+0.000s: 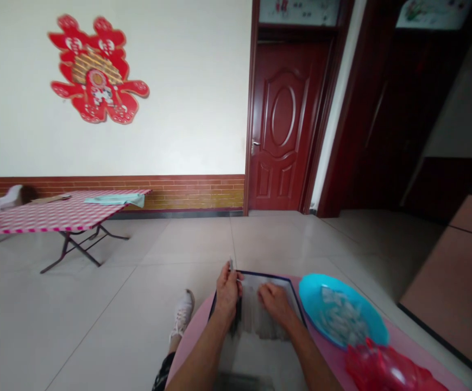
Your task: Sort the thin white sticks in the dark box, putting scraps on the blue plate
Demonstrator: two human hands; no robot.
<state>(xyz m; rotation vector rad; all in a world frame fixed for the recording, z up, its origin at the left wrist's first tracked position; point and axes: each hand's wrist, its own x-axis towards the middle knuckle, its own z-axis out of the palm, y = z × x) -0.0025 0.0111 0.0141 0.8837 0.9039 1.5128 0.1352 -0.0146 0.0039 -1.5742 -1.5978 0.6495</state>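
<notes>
Grey strip (231, 265) | left hand (227, 290) grip | long axis near-vertical in view, tip up

I'm probably working in a home: a red ornament (98, 76) is hanging on the white wall (195, 92), a panelled red door (282, 119) is standing shut, and a checked cloth (67, 213) is covering a folding table (83, 251) on the tiled floor (170, 239).

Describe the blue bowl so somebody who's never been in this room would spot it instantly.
Find the pink table, then look right of the person's right hand. The bright blue bowl sits there, holding small pale pieces, unlike the shiny red plastic bag at its near edge.
</notes>
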